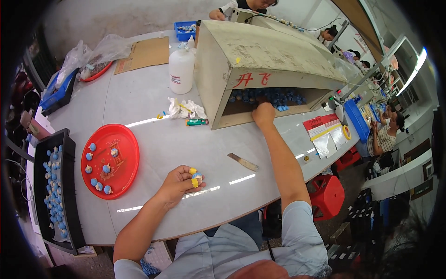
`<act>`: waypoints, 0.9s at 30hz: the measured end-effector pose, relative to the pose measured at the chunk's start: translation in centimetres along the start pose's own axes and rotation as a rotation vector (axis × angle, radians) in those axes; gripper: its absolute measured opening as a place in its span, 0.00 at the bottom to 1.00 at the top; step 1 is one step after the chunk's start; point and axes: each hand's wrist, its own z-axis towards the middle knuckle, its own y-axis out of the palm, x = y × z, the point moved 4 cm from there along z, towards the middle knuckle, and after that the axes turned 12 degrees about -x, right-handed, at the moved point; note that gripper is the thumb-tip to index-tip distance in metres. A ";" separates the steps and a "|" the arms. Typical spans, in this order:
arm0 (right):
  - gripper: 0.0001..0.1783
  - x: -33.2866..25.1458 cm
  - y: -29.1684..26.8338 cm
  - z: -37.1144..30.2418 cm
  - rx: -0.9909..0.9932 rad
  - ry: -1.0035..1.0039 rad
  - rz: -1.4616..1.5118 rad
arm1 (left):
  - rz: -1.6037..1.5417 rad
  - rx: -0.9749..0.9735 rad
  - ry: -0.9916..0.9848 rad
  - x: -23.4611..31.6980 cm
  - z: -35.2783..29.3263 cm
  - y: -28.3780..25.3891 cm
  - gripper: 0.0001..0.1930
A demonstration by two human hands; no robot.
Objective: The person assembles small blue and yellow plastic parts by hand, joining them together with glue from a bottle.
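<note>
Yellow tape wraps the thumb and forefinger of my left hand (179, 185), which pinch a small blue and white piece (197, 176) above the grey table (153, 144). My right hand (264, 113) reaches into the low opening of a cream-coloured box (274, 51). Its fingertips are hidden among a heap of small blue pieces (283, 98) inside. A knife (243, 162) with a worn blade lies on the table between my forearms. To the left, a round red tray (131, 174) holds several small blue and white figures (106, 168), standing apart from each other.
At the far left stands a black crate (74, 223) with many blue pieces. A white bottle (181, 69), crumpled tissue (186, 109) and a green packet (197, 122) sit beside the box. Right of it are red and white packages (323, 130) and a blue bin (357, 122). Other people work farther back.
</note>
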 end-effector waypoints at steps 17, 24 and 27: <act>0.18 -14.5 -0.2 -22.0 -0.773 -0.114 1.513 | -0.053 0.056 0.204 -0.5 0.8 -1.1 0.18; 0.15 -15.3 0.7 -22.3 -0.682 -0.190 1.510 | -0.042 0.051 0.198 -0.5 0.6 -0.9 0.16; 0.15 -14.9 0.6 -22.0 -0.676 -0.217 1.429 | -0.175 0.040 0.170 -0.7 0.7 -1.2 0.09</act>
